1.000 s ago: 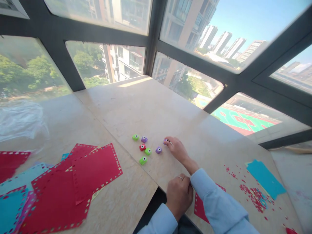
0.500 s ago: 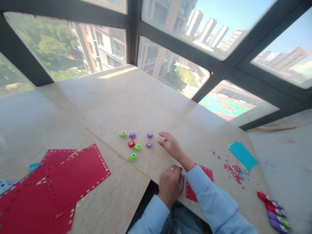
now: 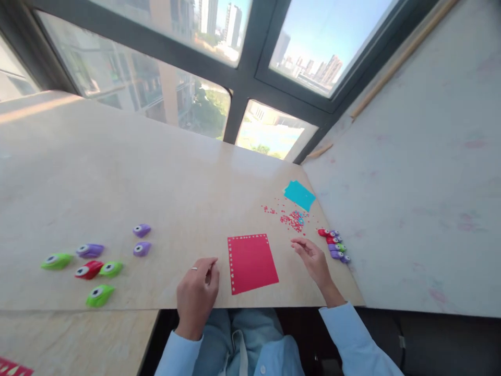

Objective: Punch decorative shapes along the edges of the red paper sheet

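Observation:
A red sheet of paper [image 3: 253,265], with small shapes punched along its top and left edges, lies flat between my hands. On its left, my left hand [image 3: 198,292], wearing a ring, is loosely curled just off the sheet, with no object showing in it. Right of the sheet my right hand [image 3: 313,260] is held over the table, fingers extended and holding nothing. Small craft punches lie to the left, among them a purple punch [image 3: 141,249], a red punch [image 3: 89,270] and a green punch [image 3: 100,295]. A row of punches [image 3: 335,246] sits beyond my right hand.
Red paper bits [image 3: 293,220] are scattered near a blue paper piece [image 3: 299,196] at the right. A white wall [image 3: 410,198] borders the table [image 3: 188,188] there, and windows stand behind. A punched red sheet [image 3: 13,368] shows at the lower left corner.
My view has swung right. My right hand has moved from beside the purple punches to the right of the red sheet, which is now fully uncovered. My left hand stays curled.

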`<state>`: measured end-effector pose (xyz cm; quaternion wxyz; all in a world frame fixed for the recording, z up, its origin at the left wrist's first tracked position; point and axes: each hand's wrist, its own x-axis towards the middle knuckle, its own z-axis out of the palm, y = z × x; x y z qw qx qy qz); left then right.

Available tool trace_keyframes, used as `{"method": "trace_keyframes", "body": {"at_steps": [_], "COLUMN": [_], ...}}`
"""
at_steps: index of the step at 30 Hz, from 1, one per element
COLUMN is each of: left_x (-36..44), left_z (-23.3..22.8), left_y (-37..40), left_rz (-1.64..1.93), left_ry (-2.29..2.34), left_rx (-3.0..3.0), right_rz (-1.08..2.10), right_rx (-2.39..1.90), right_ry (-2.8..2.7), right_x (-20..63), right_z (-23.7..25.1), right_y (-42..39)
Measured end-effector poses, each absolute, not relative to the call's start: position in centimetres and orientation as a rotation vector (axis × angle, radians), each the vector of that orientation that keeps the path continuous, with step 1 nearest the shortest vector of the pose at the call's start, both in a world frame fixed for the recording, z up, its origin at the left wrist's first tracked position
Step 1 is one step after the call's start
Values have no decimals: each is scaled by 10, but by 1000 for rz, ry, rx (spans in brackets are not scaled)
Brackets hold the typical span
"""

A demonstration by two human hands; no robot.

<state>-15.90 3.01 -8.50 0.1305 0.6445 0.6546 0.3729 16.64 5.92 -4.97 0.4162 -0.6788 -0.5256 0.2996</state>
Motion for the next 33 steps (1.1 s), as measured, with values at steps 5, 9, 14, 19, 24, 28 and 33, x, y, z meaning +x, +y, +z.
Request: {"method": "trace_keyframes", "body": {"at_steps": [5,9,14,19,24,28,33], "left_x": [-158,-145,-114,-89,-70,-60,-60], "left_z": [-74,-64,-60,-69,-79,-81,-83], "left_y": [35,45,61,80,91,95,95], "left_rz": [889,731,845,771,598,551,565], "left_ry": [1962,1956,1934,1809,1685,1602,1586], "left_rx": [1727,1647,1886,2198,2371,2442,2463], "right_rz": [536,498,451,336,320,370,126], "right_rx": [-1892,-1964,-2039,-2285,-2456,-2461,-2393], "right_ry": [-1062,-970,-1136,-1320,-1304,-1282,-1325], "right_x": [241,271,274,272,274,274,265], "right_z": [-66,-78,-76,-68,-66,-64,-67], "right_y": [28,21,38,68,87,89,79]}}
